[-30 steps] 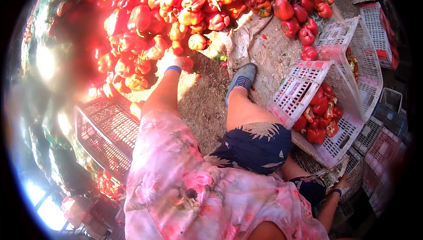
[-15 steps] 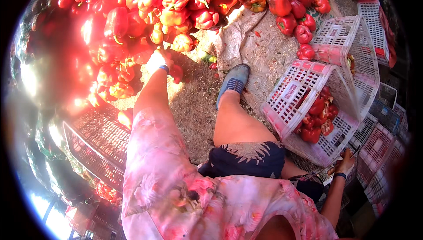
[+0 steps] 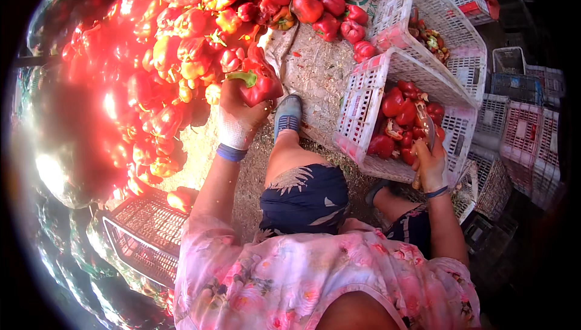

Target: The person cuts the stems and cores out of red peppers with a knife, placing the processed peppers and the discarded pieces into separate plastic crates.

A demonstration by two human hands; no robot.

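Observation:
My left hand, in a light glove with a blue wristband, is raised and grips a large red bell pepper with a green stem, just off the edge of the big pepper pile. My right hand rests at the rim of a white plastic crate and holds a small knife whose blade points up over the crate. Inside that crate lie several red peppers, some cut. My bare left leg and grey shoe stretch between the pile and the crate.
A second white crate with pepper scraps stands behind the first. More empty crates are stacked at the right. A dark brown crate sits at my lower left. Sacking covers the ground under the pile's edge.
My left hand has lifted a red pepper off the pile and drawn it back toward me. My right hand has risen from low at my side to the crate's rim with the knife.

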